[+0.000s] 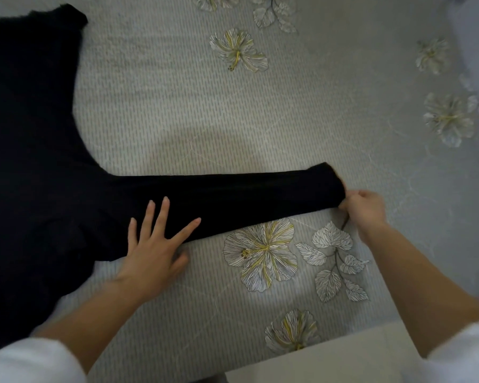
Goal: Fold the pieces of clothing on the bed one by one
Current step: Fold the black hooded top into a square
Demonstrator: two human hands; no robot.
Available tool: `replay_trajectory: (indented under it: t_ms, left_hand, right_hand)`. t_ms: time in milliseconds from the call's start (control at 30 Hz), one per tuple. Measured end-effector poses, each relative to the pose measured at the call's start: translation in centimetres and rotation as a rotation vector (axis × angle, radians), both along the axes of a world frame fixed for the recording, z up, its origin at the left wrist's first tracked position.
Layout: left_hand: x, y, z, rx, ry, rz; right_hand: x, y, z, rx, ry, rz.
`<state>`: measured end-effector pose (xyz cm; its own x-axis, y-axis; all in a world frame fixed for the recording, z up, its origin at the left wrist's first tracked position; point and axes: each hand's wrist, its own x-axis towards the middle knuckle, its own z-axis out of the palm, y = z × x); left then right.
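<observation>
While left fingers (159, 219) splay flat, right fingers (353, 195) pinch the black sleeve (233, 200) on flowered bedspread (205, 120).

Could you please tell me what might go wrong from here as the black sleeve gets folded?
1. The right hand pinches only the end of the sleeve; that small grip might slip, or the sleeve could twist as it is carried over.
2. Only the fingers of the flat left hand lie on the sleeve, with the palm on the bedsheet, so the black garment may drag and bunch.
</observation>
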<state>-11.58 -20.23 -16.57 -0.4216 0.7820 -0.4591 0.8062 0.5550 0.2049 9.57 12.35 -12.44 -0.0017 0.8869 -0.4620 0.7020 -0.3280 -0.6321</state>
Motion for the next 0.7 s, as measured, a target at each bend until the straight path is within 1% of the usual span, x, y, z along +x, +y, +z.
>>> replay_trajectory:
  t_ms: [33, 133, 200, 300, 367, 433, 500, 533, 567, 600, 667, 700]
  left_hand:
    - [0.1, -0.1, 0.0, 0.021, 0.008, -0.014]
    - [0.4, -0.4, -0.3, 0.066, 0.002, -0.068]
    - [0.4, -0.6, -0.6, 0.057, -0.013, -0.087]
    - [0.3, -0.5, -0.7, 0.031, -0.040, -0.087]
    - [0.1, -0.4, -0.3, 0.041, -0.086, -0.082]
    - [0.1, -0.2, 0.4, 0.117, -0.115, -0.020]
    - [-0.1, -0.1, 1.1, 0.239, -0.071, 0.113]
    - [-0.4, -0.2, 1.3, 0.263, -0.060, 0.190]
    - [-0.9, -0.3, 1.4, 0.245, -0.075, 0.240]
    - [-1.4, -0.7, 1.2, 0.198, -0.109, 0.244]
    - [-2.5, -1.8, 0.9, 0.128, -0.186, 0.174]
    - [-3.1, -2.4, 0.9, 0.155, -0.203, 0.155]
  right_hand:
    - [0.5, -0.2, -0.2, -0.018, -0.027, -0.012]
    - [0.4, -0.3, -0.6, -0.036, 0.057, -0.087]
    - [-0.4, -0.5, -0.7, -0.063, 0.060, -0.038]
    - [-1.8, -1.0, -0.5, -0.074, -0.017, 0.060]
    - [-2.6, -1.2, -0.1, -0.087, -0.006, 0.007]
    - [-3.6, -1.4, 0.7, -0.110, 0.083, -0.115]
    - [-5.5, -2.2, 2.2, -0.158, 0.271, -0.204]
    - [-6.7, -2.9, 3.1, -0.186, 0.362, -0.214]
    - [-8.1, -3.7, 4.0, -0.210, 0.434, -0.206]
    - [-9.7, -4.8, 4.9, -0.229, 0.487, -0.182]
    - [-13.0, -7.5, 7.0, -0.241, 0.549, -0.075]
    - [-14.8, -9.1, 8.1, -0.244, 0.582, -0.003]
